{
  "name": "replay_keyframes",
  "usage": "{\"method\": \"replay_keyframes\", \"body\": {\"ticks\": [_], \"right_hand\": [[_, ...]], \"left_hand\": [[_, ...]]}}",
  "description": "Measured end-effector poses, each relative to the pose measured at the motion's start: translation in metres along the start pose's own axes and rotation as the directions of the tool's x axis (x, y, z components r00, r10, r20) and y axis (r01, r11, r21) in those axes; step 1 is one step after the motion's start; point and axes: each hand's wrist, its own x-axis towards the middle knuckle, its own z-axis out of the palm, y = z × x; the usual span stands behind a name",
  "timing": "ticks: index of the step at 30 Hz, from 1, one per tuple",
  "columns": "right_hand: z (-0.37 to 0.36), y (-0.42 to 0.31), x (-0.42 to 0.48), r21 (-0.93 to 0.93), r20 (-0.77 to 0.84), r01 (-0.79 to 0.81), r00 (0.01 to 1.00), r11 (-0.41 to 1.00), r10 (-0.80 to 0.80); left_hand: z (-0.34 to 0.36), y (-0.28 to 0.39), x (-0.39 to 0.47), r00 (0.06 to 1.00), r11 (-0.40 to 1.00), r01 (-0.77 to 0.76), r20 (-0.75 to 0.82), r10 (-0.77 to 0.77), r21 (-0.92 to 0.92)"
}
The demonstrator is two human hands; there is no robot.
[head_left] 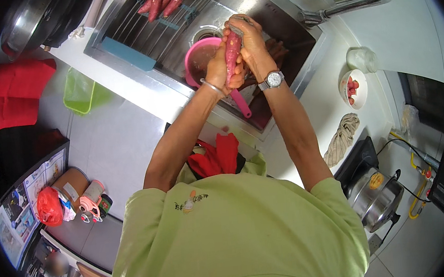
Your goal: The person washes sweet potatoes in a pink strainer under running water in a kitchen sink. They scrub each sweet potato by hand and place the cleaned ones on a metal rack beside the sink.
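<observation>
A red-skinned sweet potato (232, 50) is gripped by my left hand (218, 69) over the sink, its lower end between my fingers. My right hand (251, 35) cups a grey scrubbing pad (236, 29) against the sweet potato's upper end. Below both hands, a pink handled basin (187, 64) with murky water stands in the stainless-steel sink (239, 0), partly hidden by my left hand. Its pink handle (240, 103) points towards me. To the right of my wrist, more tubers (276, 50) lie dimly in the sink, partly covered by my arm.
Several sweet potatoes (156, 3) rest on a wire rack (130, 22) over the sink's left side. A chrome faucet (347, 9) juts from the right. A white bowl of red fruit (363, 98), a twisted cloth (342, 138) and a steel pot (377, 194) line the right counter.
</observation>
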Motion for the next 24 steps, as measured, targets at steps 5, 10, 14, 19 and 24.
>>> {"method": "replay_keyframes", "body": {"ticks": [5, 10, 14, 19, 24], "right_hand": [[0.007, 0.005, 0.003, -0.289, -0.158, 0.118, 0.973, 0.95, -0.169], [0.003, 0.013, 0.014, -0.44, -0.198, 0.193, 0.932, 0.877, -0.305], [0.022, -0.004, 0.001, -0.211, -0.161, 0.128, 0.973, 0.969, -0.164], [0.021, -0.018, 0.001, 0.086, 0.108, 0.101, 0.988, 0.991, -0.11], [0.031, -0.02, -0.003, -0.148, -0.021, 0.056, 0.998, 0.987, -0.06]], "left_hand": [[-0.031, -0.018, 0.027, 0.583, -0.065, -0.079, 0.099, 0.806, 0.995], [-0.031, -0.005, 0.025, 0.676, -0.003, -0.172, 0.12, 0.727, 0.985], [-0.004, 0.019, -0.005, 0.982, 0.9, -0.076, -0.126, 0.143, 0.428], [0.0, 0.014, -0.009, 0.918, 0.904, 0.265, 0.374, -0.13, -0.337], [0.002, 0.015, -0.01, 0.996, 0.984, 0.075, 0.043, -0.083, 0.164]]}}
